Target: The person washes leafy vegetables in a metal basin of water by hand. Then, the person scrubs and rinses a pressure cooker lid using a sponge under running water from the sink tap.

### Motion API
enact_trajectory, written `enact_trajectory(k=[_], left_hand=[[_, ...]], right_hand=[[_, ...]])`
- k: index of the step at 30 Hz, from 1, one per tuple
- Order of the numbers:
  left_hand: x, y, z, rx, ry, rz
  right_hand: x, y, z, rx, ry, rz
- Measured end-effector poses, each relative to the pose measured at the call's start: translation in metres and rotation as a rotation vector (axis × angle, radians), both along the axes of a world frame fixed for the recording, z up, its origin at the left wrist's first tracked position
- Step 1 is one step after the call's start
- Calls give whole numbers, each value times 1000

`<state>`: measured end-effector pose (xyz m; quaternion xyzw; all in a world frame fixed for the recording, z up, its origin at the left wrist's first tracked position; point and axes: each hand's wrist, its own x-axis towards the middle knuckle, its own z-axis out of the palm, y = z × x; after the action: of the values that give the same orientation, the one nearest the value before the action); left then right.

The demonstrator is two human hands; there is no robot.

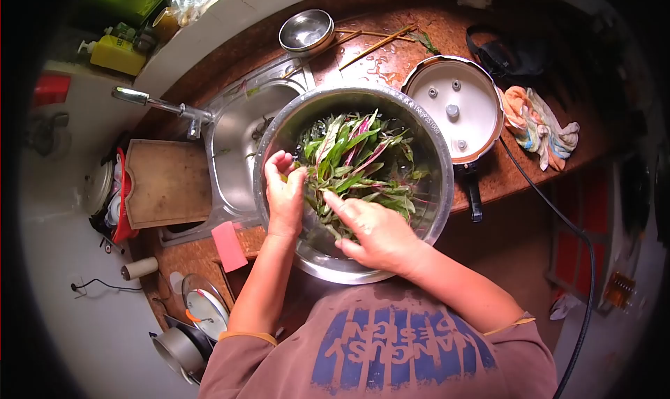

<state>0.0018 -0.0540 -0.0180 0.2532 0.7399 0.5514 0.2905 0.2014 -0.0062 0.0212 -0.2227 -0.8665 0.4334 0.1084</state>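
Likely soft, slippery greens (pixel 352 154), clasped in the right grip (pixel 379 233), are best held by stems; the left grip's (pixel 285 198) closure cannot be told

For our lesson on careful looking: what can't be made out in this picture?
In the head view:
Right hand: some fingers, tucked behind the hand itself.
Basin: bottom, mostly under leafy greens.
Sink: partly behind the basin.
Yellow bottle: writing too small.
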Motion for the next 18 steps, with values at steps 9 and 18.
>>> enact_trajectory(k=[9, 18], left_hand=[[37, 18, -25, -163, 592, -389], [13, -12, -40, 79, -196, -63]], right_hand=[[13, 54, -50, -130, 2, -651], [-14, 61, -70, -1031, 28, -605]])
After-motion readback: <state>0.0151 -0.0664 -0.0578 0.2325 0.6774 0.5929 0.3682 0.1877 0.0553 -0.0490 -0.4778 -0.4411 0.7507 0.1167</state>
